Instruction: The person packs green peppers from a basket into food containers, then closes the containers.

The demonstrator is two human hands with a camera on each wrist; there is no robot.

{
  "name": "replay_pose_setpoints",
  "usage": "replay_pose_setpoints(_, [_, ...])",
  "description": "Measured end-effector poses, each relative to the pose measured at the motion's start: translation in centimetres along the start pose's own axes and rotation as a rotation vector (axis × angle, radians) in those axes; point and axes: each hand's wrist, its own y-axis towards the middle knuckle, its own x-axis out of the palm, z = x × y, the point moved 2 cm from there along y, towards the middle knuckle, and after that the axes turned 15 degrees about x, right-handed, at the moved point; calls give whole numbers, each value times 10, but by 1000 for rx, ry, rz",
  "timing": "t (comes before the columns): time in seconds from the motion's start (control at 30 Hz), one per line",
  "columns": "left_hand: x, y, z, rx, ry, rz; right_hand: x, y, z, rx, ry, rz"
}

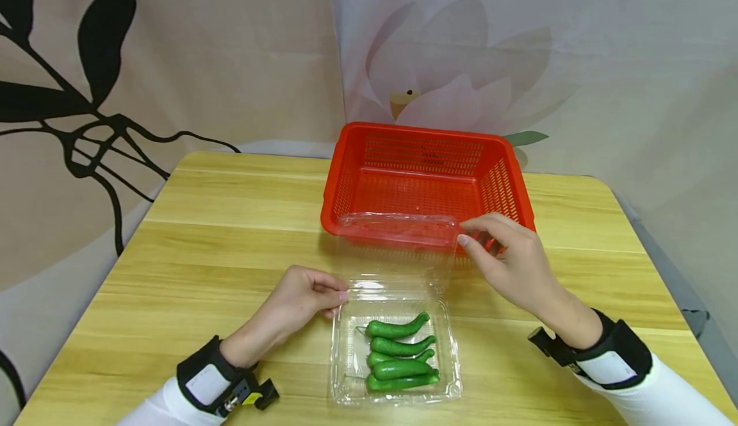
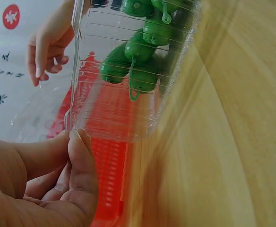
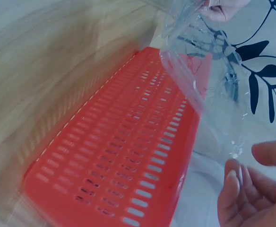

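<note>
A clear plastic clamshell box [image 1: 340, 375] lies on the table with several green chili peppers [image 1: 400, 368] in its base. Its transparent lid [image 1: 398, 256] stands raised at the hinge, leaning toward the red basket. My left hand [image 1: 302, 301] pinches the box's back left corner, by the hinge, between thumb and fingers; the left wrist view shows this pinch [image 2: 57, 175] close up. Beside the lid's upper right corner is my right hand [image 1: 516, 262]. In the right wrist view its thumb and fingers [image 3: 231, 187] are apart, with the lid's corner close to them.
A red perforated plastic basket [image 1: 331, 211] stands at the back of the wooden table [image 1: 242, 246], behind the lid. Its inside shows no contents. A printed cloth [image 1: 259, 48] hangs behind the table.
</note>
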Motion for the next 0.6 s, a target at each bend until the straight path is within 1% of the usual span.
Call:
replay_pose_setpoints(0.1, [2, 4, 0, 1, 7, -4, -1, 3, 4, 47, -17, 38])
replay_pose_setpoints(0.27, [4, 10, 1, -8, 19, -13, -2, 4, 8, 123, -40, 17])
replay_pose_setpoints(0.4, [6, 13, 1, -12, 22, -19, -2, 4, 8, 140, -47, -2])
replay_pose_setpoints(0.6, [7, 17, 1, -19, 35, -7, -3, 3, 8, 133, -54, 9])
